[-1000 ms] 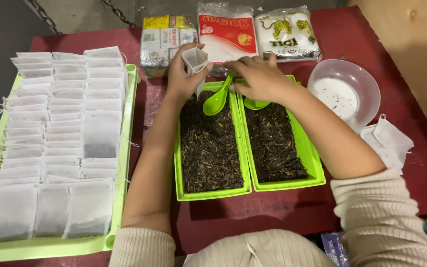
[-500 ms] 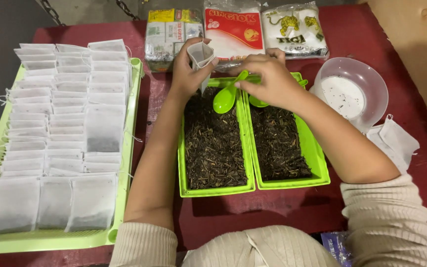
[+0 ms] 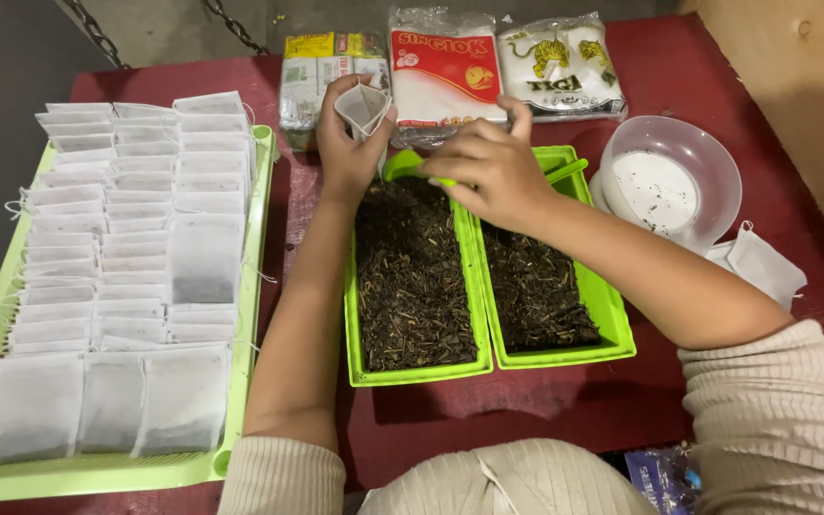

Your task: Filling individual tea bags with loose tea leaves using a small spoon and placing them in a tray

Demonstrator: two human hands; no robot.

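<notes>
Left hand (image 3: pixel 347 143) pinching open white filter bag (image 3: pixel 362 105), right hand (image 3: pixel 488 167) fingers gripping green spoon (image 3: pixel 402 167) over left tea tray (image 3: pixel 355 324) rim, 3 packets (image 3: pixel 445 62) lining table's (image 3: pixel 717 76) far edge.

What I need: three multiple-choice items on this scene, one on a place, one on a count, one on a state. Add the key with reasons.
1. Where does the clear bowl stand?
A. To the right of the small green trays
B. On the large tray of filled bags
C. Between the two small trays

2. How many small green trays hold loose tea?
A. One
B. Two
C. Three

3. How is the filter bag in the left hand?
A. Held up with its mouth open
B. Lying flat on the table
C. Folded shut

Key:
1 A, the bowl sits on the red table beyond the right tray.
2 B, the left tray and the right tray lie side by side.
3 A, the bag's mouth gapes upward, and the right hand holds a green spoon beside it.
</notes>
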